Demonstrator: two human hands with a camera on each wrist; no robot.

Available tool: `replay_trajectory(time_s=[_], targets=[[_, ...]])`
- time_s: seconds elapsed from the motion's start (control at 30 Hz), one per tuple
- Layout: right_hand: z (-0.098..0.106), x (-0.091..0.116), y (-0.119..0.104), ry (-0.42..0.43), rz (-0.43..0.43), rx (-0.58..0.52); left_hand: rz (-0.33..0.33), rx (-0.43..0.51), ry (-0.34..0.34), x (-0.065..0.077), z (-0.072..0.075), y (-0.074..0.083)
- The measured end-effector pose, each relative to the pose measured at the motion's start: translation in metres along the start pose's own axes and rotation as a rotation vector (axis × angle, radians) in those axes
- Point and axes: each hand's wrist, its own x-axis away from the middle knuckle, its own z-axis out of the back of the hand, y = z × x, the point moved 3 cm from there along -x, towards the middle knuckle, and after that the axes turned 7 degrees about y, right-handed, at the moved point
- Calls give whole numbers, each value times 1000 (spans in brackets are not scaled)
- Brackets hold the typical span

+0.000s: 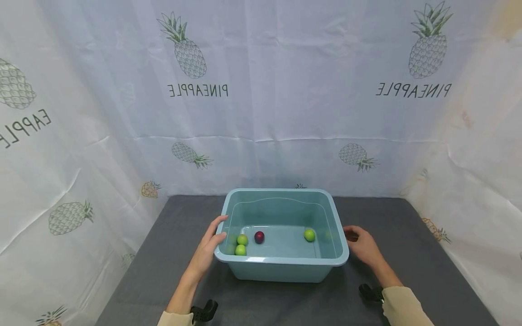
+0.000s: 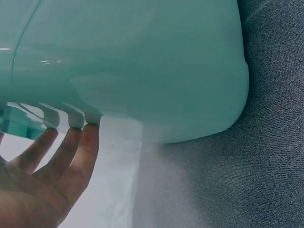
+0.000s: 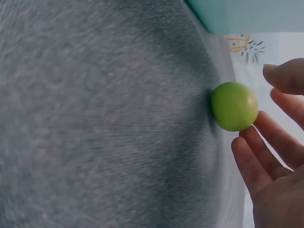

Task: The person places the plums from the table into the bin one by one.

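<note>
A light teal plastic basin (image 1: 281,260) sits on the dark cloth. In it are three small round green fruits, one of them (image 1: 309,235) toward the right, and one dark red fruit (image 1: 259,237). My left hand (image 1: 202,253) holds the basin's left rim, with fingertips over its edge; the left wrist view shows more fingers (image 2: 85,147) against the outer wall. To the right of the basin, my right hand (image 1: 365,247) is low over the cloth. There, another round green fruit (image 3: 234,106) has straight fingertips beside it and the thumb apart; the head view hides this fruit.
Dark grey cloth (image 1: 159,267) covers the table around the basin. A white curtain printed with pineapples (image 1: 281,113) hangs behind the table and along both sides. Black straps with mounts (image 1: 205,311) are on both wrists.
</note>
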Motion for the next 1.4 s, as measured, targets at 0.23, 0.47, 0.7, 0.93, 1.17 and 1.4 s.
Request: replay_trajectory(time_s=[0.23, 0.47, 0.7, 0.93, 1.17, 1.4], targets=[[-4, 2, 8, -18, -7, 9, -3, 1, -2, 0, 0, 0], [-7, 1, 12, -3, 29, 27, -7, 3, -1, 0, -1, 1], [-8, -1, 13, 26, 37, 36, -2, 7, -1, 0, -1, 0], [-1, -3, 6, 46, 13, -16, -3, 9, -3, 0, 0, -1], [9, -3, -10, 35, 37, -41, -4, 4, -6, -1, 0, -1], [23, -6, -30, 52, 80, -48, -1, 4, -5, -1, 0, -1]])
